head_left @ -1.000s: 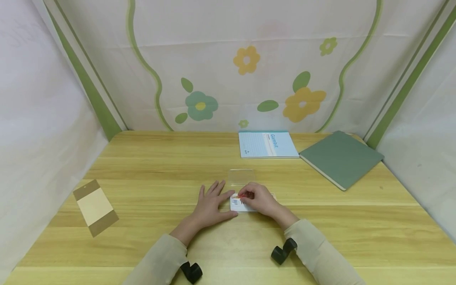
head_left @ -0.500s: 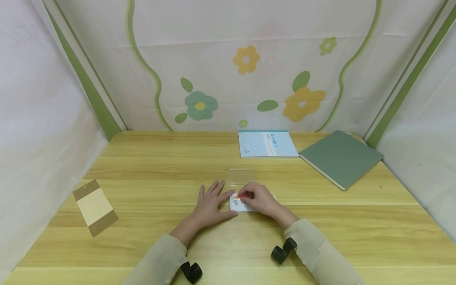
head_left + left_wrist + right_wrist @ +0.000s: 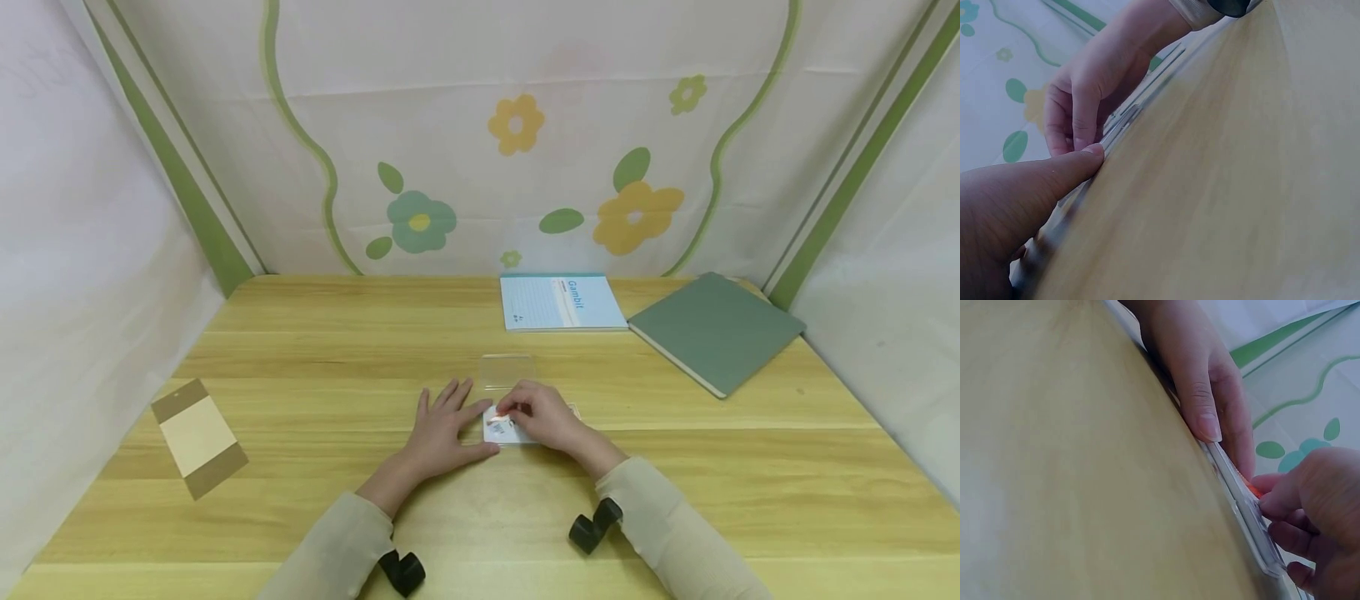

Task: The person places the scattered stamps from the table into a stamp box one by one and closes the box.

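A white printed card point(image 3: 492, 432) lies in a flat clear plastic case point(image 3: 1244, 522) near the table's middle. My left hand point(image 3: 444, 435) lies spread at the case's left end, thumb and index finger touching its near and far edges. Over the card, my right hand point(image 3: 551, 417) pinches a thin orange-red piece point(image 3: 1250, 487) between thumb and index finger. What kind of thing this piece is cannot be made out. Much of the card's right part is hidden under the right hand. Just beyond the case lies a clear plastic panel point(image 3: 507, 372).
At the back of the wooden table point(image 3: 337, 333) lie a light-blue notebook point(image 3: 540, 304) and a green book point(image 3: 716, 333). A brown-and-cream card point(image 3: 199, 437) rests far left. A flowered curtain point(image 3: 450, 100) hangs behind.
The right fingers have shifted slightly with the orange-red piece, and the print by them looks tilted and shinier. My left hand stays in place.
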{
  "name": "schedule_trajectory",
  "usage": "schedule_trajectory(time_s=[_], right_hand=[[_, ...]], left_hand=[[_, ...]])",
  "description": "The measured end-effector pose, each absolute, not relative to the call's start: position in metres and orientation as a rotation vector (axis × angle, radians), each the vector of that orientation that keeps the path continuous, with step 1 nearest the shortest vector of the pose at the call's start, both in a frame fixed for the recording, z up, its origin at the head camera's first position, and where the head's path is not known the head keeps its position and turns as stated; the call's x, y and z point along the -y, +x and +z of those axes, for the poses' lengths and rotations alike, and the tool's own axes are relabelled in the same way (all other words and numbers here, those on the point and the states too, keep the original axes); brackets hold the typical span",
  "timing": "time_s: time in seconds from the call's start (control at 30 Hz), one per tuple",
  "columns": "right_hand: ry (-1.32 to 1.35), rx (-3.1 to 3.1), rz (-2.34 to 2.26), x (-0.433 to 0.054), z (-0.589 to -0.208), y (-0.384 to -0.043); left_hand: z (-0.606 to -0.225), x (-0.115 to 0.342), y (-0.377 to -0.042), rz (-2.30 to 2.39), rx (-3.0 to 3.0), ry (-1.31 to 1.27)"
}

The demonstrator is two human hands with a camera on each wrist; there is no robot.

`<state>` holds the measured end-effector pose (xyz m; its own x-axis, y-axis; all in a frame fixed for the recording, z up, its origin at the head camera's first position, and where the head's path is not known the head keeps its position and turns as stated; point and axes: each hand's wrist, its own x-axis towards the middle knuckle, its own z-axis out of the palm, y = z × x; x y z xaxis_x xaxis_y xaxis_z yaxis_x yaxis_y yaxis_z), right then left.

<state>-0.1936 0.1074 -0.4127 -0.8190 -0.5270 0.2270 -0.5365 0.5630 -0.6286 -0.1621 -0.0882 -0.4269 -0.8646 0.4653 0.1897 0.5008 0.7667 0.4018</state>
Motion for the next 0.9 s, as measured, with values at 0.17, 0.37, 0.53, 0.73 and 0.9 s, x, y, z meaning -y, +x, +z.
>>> schedule_trajectory(time_s=[0.17, 0.37, 0.53, 0.73, 0.9], right_hand=[[0.965, 2.752, 1.116, -0.106, -0.411, -0.196], [0.981, 2.702, 1.158, -0.106, -0.41, -0.195], [0.952, 2.719, 1.1, -0.11, -0.407, -0.19], [0.986, 2.831, 0.874, -0.113, -0.406, -0.184], [1.043, 2.851, 0.758, -0.113, -0.403, -0.181]], left_hand=[[-0.426, 0.088, -0.162, -0.693, 2.883, -0.785], [-0.426, 0.088, -0.162, -0.691, 2.865, -0.79], [-0.426, 0.087, -0.161, -0.699, 2.867, -0.789], [-0.426, 0.088, -0.162, -0.688, 2.877, -0.786], [-0.426, 0.088, -0.162, -0.674, 2.879, -0.789]])
